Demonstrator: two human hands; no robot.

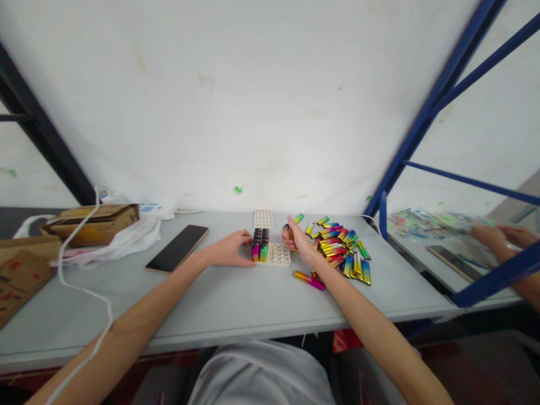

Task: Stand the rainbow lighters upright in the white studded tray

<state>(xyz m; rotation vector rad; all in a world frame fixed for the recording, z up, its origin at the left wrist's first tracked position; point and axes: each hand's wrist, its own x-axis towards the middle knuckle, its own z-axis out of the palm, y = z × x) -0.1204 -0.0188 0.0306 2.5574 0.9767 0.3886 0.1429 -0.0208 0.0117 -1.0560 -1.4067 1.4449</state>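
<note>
Shiny rainbow-coloured lighters (260, 245) with dark tops stand upright in rows in the left part of a white tray with round holes (279, 254). My left hand (233, 247) curves round the tray's left end, thumb at the front corner and fingers against the lighters. Over the tray's right side, my right hand (300, 239) is closed on a lighter (287, 229), whose metal top pokes out past the fingers. How many it holds is hidden. Right of that hand lies a loose heap of similar lighters (333, 246). One lighter (309, 279) lies apart, nearer the front.
Behind the filled rows is another white holed tray (264, 218). A black phone (179, 247) lies at left, beyond it a cardboard box (90, 225) on white plastic. A white cable (107, 301) hangs at left. A blue frame (400, 163) borders the right, where another person's hands (502, 239) show.
</note>
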